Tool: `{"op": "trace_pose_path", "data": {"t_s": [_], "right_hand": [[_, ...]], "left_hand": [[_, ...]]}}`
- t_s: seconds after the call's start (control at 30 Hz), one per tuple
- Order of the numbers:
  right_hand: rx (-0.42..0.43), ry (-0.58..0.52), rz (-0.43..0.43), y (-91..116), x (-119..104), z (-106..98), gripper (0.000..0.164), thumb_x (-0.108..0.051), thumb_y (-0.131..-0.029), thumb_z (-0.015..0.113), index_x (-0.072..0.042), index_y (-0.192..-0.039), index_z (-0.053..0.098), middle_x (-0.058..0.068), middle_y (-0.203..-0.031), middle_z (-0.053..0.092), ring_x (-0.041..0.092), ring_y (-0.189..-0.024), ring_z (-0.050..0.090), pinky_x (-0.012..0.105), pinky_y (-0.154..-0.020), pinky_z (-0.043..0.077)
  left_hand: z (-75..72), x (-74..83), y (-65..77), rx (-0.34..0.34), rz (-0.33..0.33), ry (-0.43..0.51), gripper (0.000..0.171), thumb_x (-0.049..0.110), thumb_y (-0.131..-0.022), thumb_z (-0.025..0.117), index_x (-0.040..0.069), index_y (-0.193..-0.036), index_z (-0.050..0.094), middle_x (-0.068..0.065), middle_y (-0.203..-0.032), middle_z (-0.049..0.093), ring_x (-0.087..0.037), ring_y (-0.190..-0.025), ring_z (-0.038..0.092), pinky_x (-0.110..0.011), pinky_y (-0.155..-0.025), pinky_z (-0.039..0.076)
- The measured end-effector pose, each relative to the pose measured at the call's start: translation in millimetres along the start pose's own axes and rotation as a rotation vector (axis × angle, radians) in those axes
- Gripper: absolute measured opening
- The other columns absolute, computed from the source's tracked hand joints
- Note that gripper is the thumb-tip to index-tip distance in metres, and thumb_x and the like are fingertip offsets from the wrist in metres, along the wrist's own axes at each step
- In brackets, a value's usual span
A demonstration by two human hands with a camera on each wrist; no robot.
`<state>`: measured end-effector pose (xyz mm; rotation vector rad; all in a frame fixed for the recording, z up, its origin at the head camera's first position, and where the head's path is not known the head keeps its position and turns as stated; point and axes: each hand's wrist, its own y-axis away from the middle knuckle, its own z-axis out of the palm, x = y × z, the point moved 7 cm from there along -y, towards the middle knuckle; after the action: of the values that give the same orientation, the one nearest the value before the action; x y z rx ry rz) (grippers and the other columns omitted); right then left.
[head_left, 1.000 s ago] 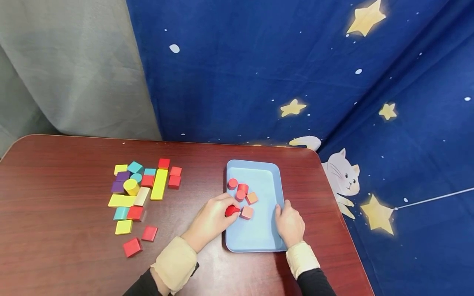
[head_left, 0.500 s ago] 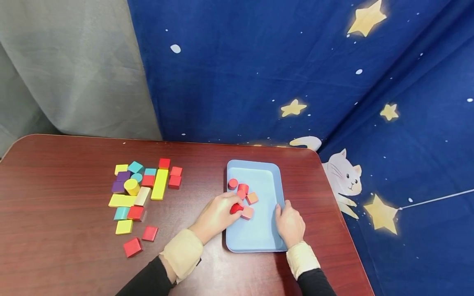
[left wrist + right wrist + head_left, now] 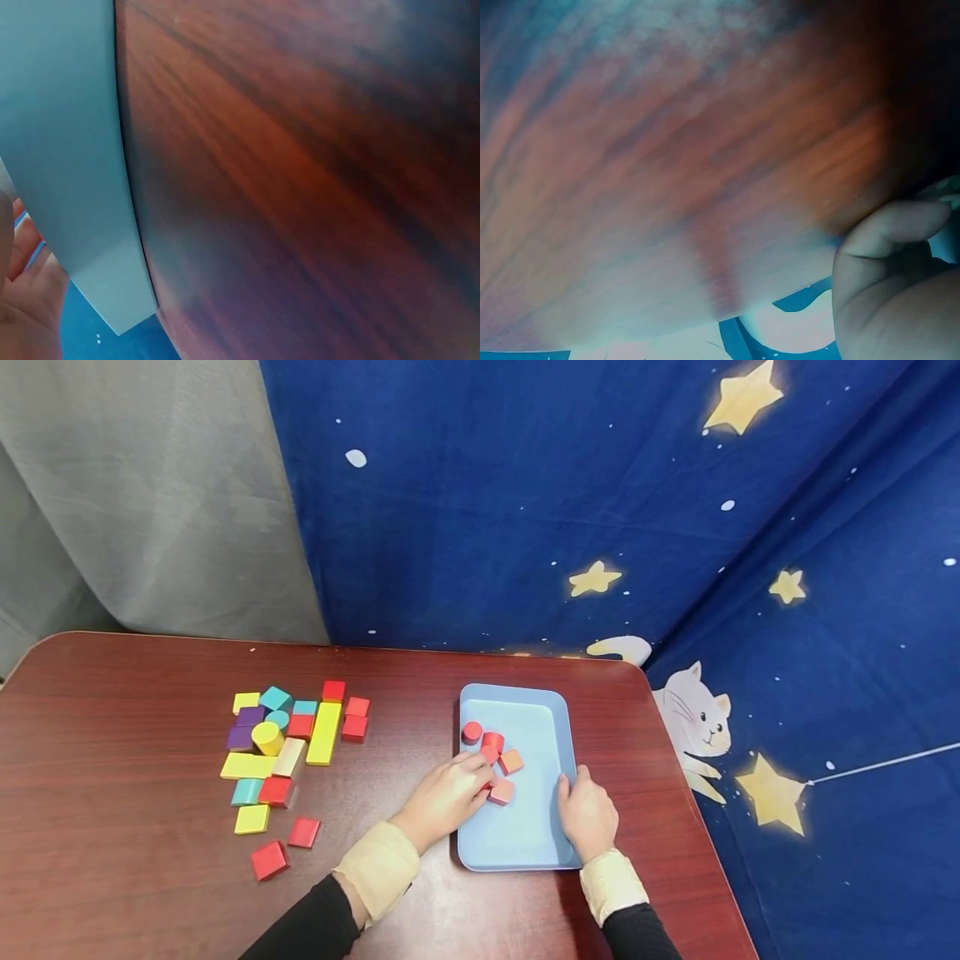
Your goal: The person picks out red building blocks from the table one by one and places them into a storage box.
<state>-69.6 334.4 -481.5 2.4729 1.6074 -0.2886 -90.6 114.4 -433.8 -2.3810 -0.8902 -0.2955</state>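
Note:
In the head view a blue tray (image 3: 517, 853) stands on the table, with red cylinders (image 3: 472, 732) and orange-pink cubes (image 3: 501, 791) inside. My left hand (image 3: 447, 797) reaches over its left rim and holds a red block (image 3: 486, 786), mostly hidden by the fingers, beside the nearer cube. My right hand (image 3: 589, 814) grips the tray's right rim, thumb inside. The left wrist view catches part of the left hand (image 3: 34, 300) beside the tray wall (image 3: 75, 150). In the right wrist view the curled right hand (image 3: 892, 277) shows at the edge.
To the left lies a group of loose blocks, among them a long yellow block (image 3: 324, 734), a yellow cylinder (image 3: 267, 738) and purple blocks (image 3: 240, 738). Two red blocks (image 3: 270, 861) lie nearer the front. A blue curtain (image 3: 480, 510) hangs behind the table.
My left hand has moved slightly right, further into the tray with the red block, and its fingers now cover most of the block. The right hand stays on the rim.

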Motion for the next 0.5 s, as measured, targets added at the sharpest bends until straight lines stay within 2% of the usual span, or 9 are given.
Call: {"op": "trace_pose_path", "data": {"t_s": [0.17,0.33,0.5], "right_hand": [[-0.002,0.001,-0.004,-0.8,-0.7,0.2,0.047,-0.036,-0.096,0.046,0.000,-0.125,0.056,0.026,-0.092,0.066,0.044,-0.076,0.064,0.052,-0.057,0.044],[-0.001,-0.002,-0.012,-0.9,-1.0,0.5,0.046,-0.035,-0.096,0.046,0.000,-0.124,0.056,0.026,-0.091,0.065,0.044,-0.075,0.064,0.052,-0.056,0.044],[0.000,0.003,-0.012,-1.1,0.3,1.3,0.046,-0.035,-0.096,0.046,0.001,-0.124,0.056,0.026,-0.091,0.065,0.044,-0.075,0.064,0.052,-0.057,0.044]], "left_hand": [[3.5,-1.6,-0.8,0.010,0.019,-0.021,0.010,0.009,-0.080,0.071,0.016,-0.085,0.065,0.005,-0.086,0.057,-0.014,-0.082,0.054,-0.023,-0.072,0.046],[8.6,-1.8,-2.8,0.000,0.036,-0.083,0.009,0.007,-0.080,0.068,0.015,-0.081,0.064,0.004,-0.084,0.057,-0.014,-0.083,0.055,-0.023,-0.072,0.047],[9.6,0.2,-5.1,0.003,0.012,-0.129,0.010,0.006,-0.079,0.068,0.014,-0.079,0.063,0.003,-0.081,0.055,-0.015,-0.078,0.054,-0.025,-0.067,0.047]]}}
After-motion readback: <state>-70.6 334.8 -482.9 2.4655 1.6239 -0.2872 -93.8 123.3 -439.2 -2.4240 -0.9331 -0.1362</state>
